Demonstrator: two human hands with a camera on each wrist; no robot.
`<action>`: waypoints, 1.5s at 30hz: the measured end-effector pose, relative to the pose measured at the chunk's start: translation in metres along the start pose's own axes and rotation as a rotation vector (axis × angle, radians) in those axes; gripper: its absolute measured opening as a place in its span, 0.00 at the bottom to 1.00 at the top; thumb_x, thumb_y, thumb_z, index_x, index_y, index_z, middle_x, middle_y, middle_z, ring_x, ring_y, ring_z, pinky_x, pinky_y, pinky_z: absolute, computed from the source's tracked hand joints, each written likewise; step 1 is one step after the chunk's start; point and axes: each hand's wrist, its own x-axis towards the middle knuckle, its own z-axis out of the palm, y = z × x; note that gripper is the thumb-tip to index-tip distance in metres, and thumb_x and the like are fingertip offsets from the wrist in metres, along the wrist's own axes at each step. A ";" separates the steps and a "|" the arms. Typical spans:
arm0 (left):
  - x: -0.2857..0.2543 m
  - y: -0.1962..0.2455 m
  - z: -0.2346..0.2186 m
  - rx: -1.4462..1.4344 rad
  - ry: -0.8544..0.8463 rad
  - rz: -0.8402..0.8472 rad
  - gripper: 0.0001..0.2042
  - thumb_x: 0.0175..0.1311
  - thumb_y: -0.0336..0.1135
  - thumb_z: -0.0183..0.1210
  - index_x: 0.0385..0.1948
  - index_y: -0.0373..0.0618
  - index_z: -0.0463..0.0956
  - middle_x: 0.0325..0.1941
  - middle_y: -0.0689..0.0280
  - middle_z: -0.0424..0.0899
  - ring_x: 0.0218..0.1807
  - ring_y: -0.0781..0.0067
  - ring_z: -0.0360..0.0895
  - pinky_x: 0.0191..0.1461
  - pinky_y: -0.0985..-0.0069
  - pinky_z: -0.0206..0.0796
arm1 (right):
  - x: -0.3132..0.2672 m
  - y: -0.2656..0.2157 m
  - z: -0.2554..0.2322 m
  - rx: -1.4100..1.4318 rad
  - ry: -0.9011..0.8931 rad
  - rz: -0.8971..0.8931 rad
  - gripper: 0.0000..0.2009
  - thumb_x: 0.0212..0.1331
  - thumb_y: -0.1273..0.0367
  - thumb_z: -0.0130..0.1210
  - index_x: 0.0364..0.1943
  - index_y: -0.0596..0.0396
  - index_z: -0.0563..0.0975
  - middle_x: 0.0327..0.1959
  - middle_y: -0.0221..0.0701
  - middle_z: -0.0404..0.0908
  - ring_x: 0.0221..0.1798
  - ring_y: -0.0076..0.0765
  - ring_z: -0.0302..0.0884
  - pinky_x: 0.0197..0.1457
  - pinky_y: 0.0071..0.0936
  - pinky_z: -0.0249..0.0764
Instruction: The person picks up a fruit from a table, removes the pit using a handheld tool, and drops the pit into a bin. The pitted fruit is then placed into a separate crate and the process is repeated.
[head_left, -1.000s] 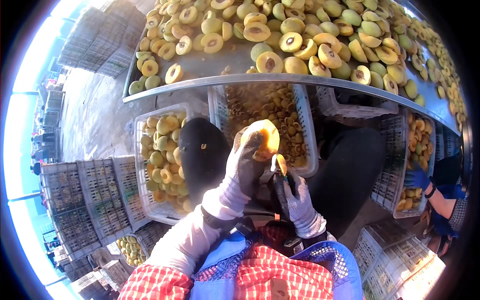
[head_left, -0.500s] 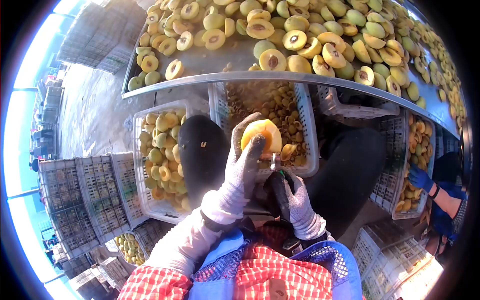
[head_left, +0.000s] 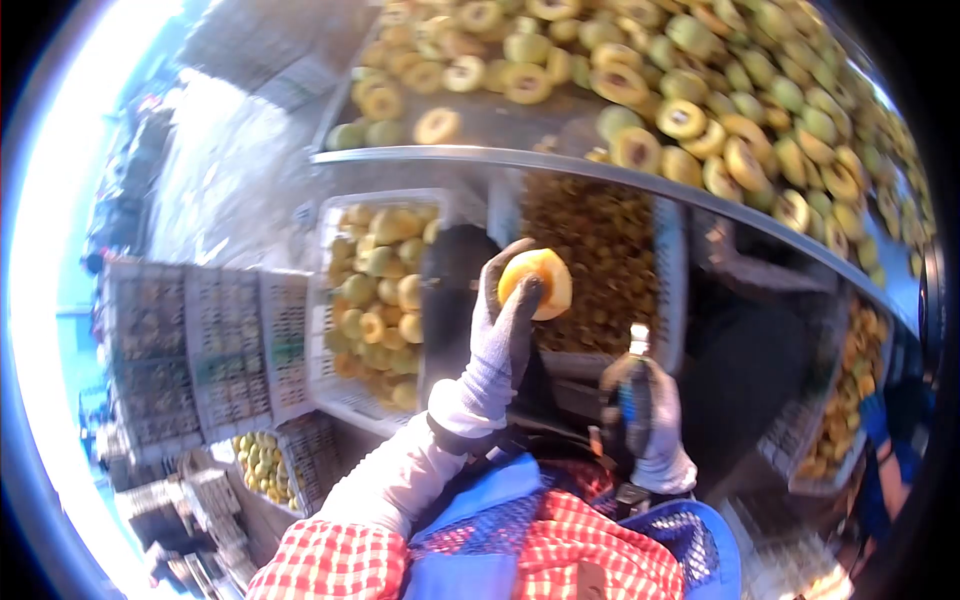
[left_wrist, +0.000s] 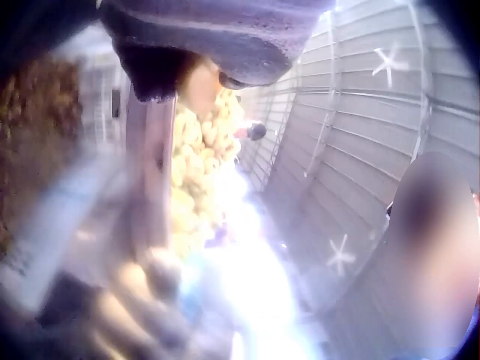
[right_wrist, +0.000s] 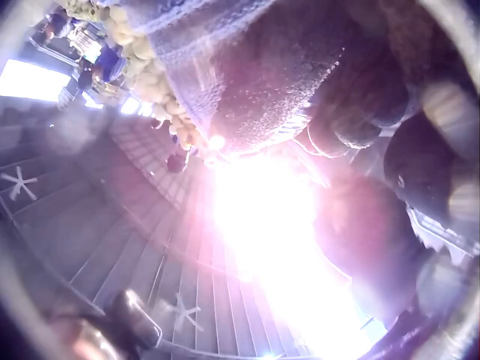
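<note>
In the head view my gloved left hand holds a yellow peach half above a crate of brown scraps, its thumb across the cut face. The left wrist view catches the dark glove at the top with part of the peach half below it. To the right and lower, my right hand grips a small dark-handled tool whose short metal tip points up and away from the peach half. Glare washes out much of the right wrist view, where the glove shows large and dark.
A metal-edged table heaped with halved peaches spans the front. Beneath it stand a crate of scraps between my knees and a white crate of peach halves to its left. Stacked crates rise further left. Another person's gloved hand is at a right-hand crate.
A piece on the tool's tip has dropped toward the scrap crate. My right hand has since drawn away from the peach half, which stays in my left hand. The head view has swung left.
</note>
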 end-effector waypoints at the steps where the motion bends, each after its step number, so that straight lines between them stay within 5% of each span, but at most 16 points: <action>1: 0.002 0.000 -0.025 0.009 0.107 0.060 0.20 0.63 0.39 0.57 0.54 0.41 0.67 0.50 0.63 0.73 0.52 0.74 0.69 0.58 0.76 0.62 | 0.003 -0.001 -0.007 0.035 0.025 0.053 0.15 0.67 0.59 0.44 0.34 0.58 0.71 0.20 0.30 0.74 0.14 0.23 0.69 0.15 0.16 0.65; 4: 0.002 -0.017 -0.131 0.343 0.367 0.191 0.18 0.62 0.35 0.56 0.53 0.40 0.68 0.48 0.61 0.74 0.50 0.74 0.70 0.56 0.76 0.64 | 0.006 0.002 -0.022 -0.054 0.154 0.146 0.18 0.67 0.55 0.44 0.31 0.57 0.69 0.12 0.29 0.70 0.08 0.26 0.65 0.10 0.22 0.64; 7: -0.012 -0.115 -0.314 0.807 0.406 -0.046 0.26 0.56 0.44 0.61 0.52 0.38 0.67 0.51 0.54 0.73 0.52 0.59 0.72 0.57 0.69 0.64 | 0.009 0.007 -0.025 -0.091 0.172 0.202 0.18 0.66 0.55 0.45 0.32 0.57 0.70 0.11 0.30 0.70 0.09 0.26 0.66 0.11 0.22 0.64; 10: 0.008 -0.112 -0.337 1.055 0.457 -0.150 0.30 0.50 0.50 0.64 0.52 0.42 0.69 0.50 0.51 0.72 0.53 0.50 0.70 0.57 0.63 0.63 | 0.015 0.012 -0.023 -0.216 0.168 0.246 0.18 0.66 0.54 0.45 0.32 0.57 0.70 0.12 0.29 0.70 0.09 0.26 0.66 0.12 0.22 0.64; 14: 0.114 -0.068 -0.251 1.112 0.407 0.197 0.29 0.51 0.51 0.63 0.53 0.46 0.69 0.53 0.52 0.72 0.55 0.50 0.69 0.59 0.62 0.61 | 0.027 0.019 -0.010 -0.277 0.257 0.322 0.17 0.65 0.55 0.48 0.33 0.57 0.71 0.12 0.29 0.71 0.10 0.26 0.67 0.12 0.21 0.65; 16: 0.165 -0.080 -0.239 1.193 0.370 0.154 0.29 0.51 0.53 0.61 0.54 0.52 0.69 0.57 0.55 0.69 0.58 0.47 0.65 0.60 0.59 0.60 | 0.032 0.023 -0.008 -0.241 0.268 0.333 0.17 0.63 0.55 0.51 0.33 0.57 0.71 0.12 0.29 0.71 0.10 0.26 0.67 0.12 0.22 0.65; 19: 0.151 -0.135 -0.234 1.607 0.191 0.192 0.23 0.55 0.54 0.55 0.53 0.61 0.70 0.65 0.54 0.61 0.67 0.41 0.50 0.63 0.48 0.51 | 0.038 0.030 -0.003 -0.233 0.289 0.344 0.16 0.62 0.56 0.52 0.33 0.57 0.71 0.13 0.29 0.71 0.10 0.27 0.67 0.13 0.23 0.65; 21: 0.113 -0.169 -0.259 1.863 0.025 0.449 0.20 0.52 0.52 0.55 0.48 0.64 0.73 0.59 0.62 0.66 0.67 0.47 0.53 0.65 0.49 0.45 | 0.046 0.032 0.002 -0.267 0.327 0.368 0.16 0.62 0.56 0.52 0.33 0.56 0.71 0.13 0.29 0.71 0.10 0.27 0.67 0.13 0.23 0.65; 22: 0.094 -0.133 -0.241 1.668 -0.011 0.108 0.21 0.49 0.53 0.58 0.47 0.64 0.73 0.55 0.65 0.69 0.64 0.52 0.58 0.64 0.52 0.45 | 0.047 0.034 0.002 -0.283 0.351 0.385 0.16 0.62 0.56 0.53 0.33 0.56 0.71 0.13 0.29 0.71 0.10 0.27 0.66 0.13 0.23 0.65; 24: 0.060 -0.119 -0.245 1.419 0.139 -0.084 0.26 0.46 0.52 0.62 0.50 0.60 0.72 0.52 0.64 0.72 0.56 0.58 0.68 0.56 0.58 0.59 | 0.046 0.037 -0.001 -0.267 0.341 0.400 0.15 0.62 0.55 0.52 0.33 0.54 0.70 0.13 0.28 0.69 0.10 0.26 0.64 0.12 0.22 0.61; 27: 0.000 -0.141 -0.293 1.306 0.252 -0.153 0.26 0.49 0.52 0.60 0.51 0.54 0.72 0.44 0.64 0.77 0.49 0.59 0.74 0.52 0.63 0.63 | 0.047 0.031 0.009 -0.400 0.283 0.360 0.14 0.64 0.56 0.50 0.32 0.52 0.69 0.12 0.26 0.66 0.10 0.24 0.62 0.12 0.21 0.59; 30: -0.066 -0.129 -0.308 1.363 0.191 -0.208 0.28 0.50 0.54 0.59 0.53 0.53 0.71 0.52 0.63 0.75 0.55 0.58 0.71 0.56 0.60 0.62 | 0.045 0.029 0.007 -0.419 0.256 0.379 0.14 0.65 0.57 0.49 0.32 0.52 0.69 0.12 0.25 0.65 0.10 0.23 0.62 0.12 0.21 0.59; 34: -0.118 -0.139 -0.338 1.201 0.178 -0.781 0.24 0.52 0.56 0.58 0.46 0.53 0.76 0.50 0.54 0.75 0.49 0.49 0.73 0.54 0.59 0.65 | 0.035 0.018 -0.003 -0.384 0.177 0.352 0.12 0.66 0.60 0.48 0.38 0.54 0.72 0.14 0.28 0.70 0.11 0.24 0.66 0.13 0.22 0.64; 37: -0.081 -0.119 -0.324 1.287 0.425 -0.292 0.15 0.54 0.46 0.60 0.38 0.49 0.78 0.39 0.54 0.77 0.45 0.51 0.74 0.50 0.62 0.66 | 0.027 -0.026 0.024 -0.273 0.133 0.061 0.15 0.66 0.60 0.48 0.34 0.61 0.70 0.16 0.30 0.70 0.11 0.23 0.65 0.12 0.20 0.63; 42: 0.100 0.008 -0.165 1.286 0.140 0.624 0.09 0.53 0.32 0.60 0.36 0.44 0.77 0.39 0.58 0.79 0.44 0.54 0.75 0.49 0.64 0.66 | 0.024 -0.103 0.044 -0.178 0.109 -0.426 0.12 0.66 0.69 0.46 0.48 0.63 0.68 0.27 0.36 0.74 0.17 0.22 0.70 0.17 0.18 0.67; 45: 0.191 0.057 -0.039 1.140 -0.156 0.956 0.13 0.48 0.30 0.63 0.38 0.45 0.77 0.42 0.59 0.79 0.44 0.53 0.75 0.49 0.61 0.67 | 0.054 -0.111 -0.009 -0.492 0.055 -0.180 0.11 0.64 0.70 0.49 0.47 0.59 0.69 0.29 0.33 0.77 0.18 0.21 0.70 0.19 0.19 0.66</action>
